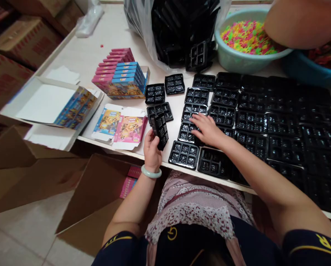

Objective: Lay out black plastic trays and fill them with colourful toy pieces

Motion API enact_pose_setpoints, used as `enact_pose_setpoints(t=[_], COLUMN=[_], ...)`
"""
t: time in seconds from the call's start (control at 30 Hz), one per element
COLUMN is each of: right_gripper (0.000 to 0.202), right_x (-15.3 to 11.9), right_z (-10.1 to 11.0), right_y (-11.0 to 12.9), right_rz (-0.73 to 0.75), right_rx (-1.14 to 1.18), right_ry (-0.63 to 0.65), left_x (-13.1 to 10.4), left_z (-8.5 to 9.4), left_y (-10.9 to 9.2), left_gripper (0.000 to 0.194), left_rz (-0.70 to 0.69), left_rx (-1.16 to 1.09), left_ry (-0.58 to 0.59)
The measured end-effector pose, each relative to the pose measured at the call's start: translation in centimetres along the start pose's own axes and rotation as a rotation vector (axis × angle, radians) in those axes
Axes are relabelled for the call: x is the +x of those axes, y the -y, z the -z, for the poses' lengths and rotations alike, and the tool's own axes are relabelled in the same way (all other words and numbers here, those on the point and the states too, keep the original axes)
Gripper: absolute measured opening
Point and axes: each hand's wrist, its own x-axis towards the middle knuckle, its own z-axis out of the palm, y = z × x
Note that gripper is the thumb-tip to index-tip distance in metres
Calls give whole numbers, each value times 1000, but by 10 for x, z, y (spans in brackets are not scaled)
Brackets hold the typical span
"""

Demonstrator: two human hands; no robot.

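Observation:
My left hand (152, 150), with a pale bangle at the wrist, holds a black six-cell plastic tray (162, 132) tilted up on edge. Behind that tray lies another black tray (165, 109), with two more beyond it. My right hand (205, 128) is spread over the left column of laid-out trays, its fingers at a black tray (188, 132) and the one behind it. No object shows in its fingers. Rows of similar trays (251, 122) reach to the right. Left of my left hand are flat pink cartons (129, 129) and blue cartons (107, 122).
Upright pink and blue boxes (128, 79) stand behind the flat cartons. An open display box (43, 105) is at the left. A bag of black trays (179, 29) and a basin of colourful rings (223, 51) are at the back. Another person's arm (303, 24) reaches in. Cardboard boxes (90, 199) sit below.

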Motion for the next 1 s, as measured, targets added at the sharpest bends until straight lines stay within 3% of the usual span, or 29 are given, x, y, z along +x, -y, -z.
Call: enact_pose_setpoints(t=[0.2, 0.4, 0.57, 0.67, 0.87, 1.0], right_gripper=[52, 49, 40, 36, 38, 38], right_x=[74, 78, 76, 90, 132, 159], right_z=[24, 23, 22, 29, 44, 49], right_y=[-57, -75, -81, -91, -115, -119], right_rz=[-204, -246, -171, -157, -165, -197], right_rx=[-180, -329, -266, -213, -167, -108], right_ry=[-66, -85, -198, -266, -298, -323], left_x=[55, 74, 75, 79, 94, 96], left_z=[-41, -64, -69, -69, -60, -53], left_y=[-7, -3, -1, -6, -24, -28], left_gripper=[42, 42, 42, 42, 37, 39], left_rz=[-54, 17, 68, 19, -309, -370], left_rx=[42, 84, 78, 161, 667, 928], left_ry=[144, 289, 316, 346, 532, 610])
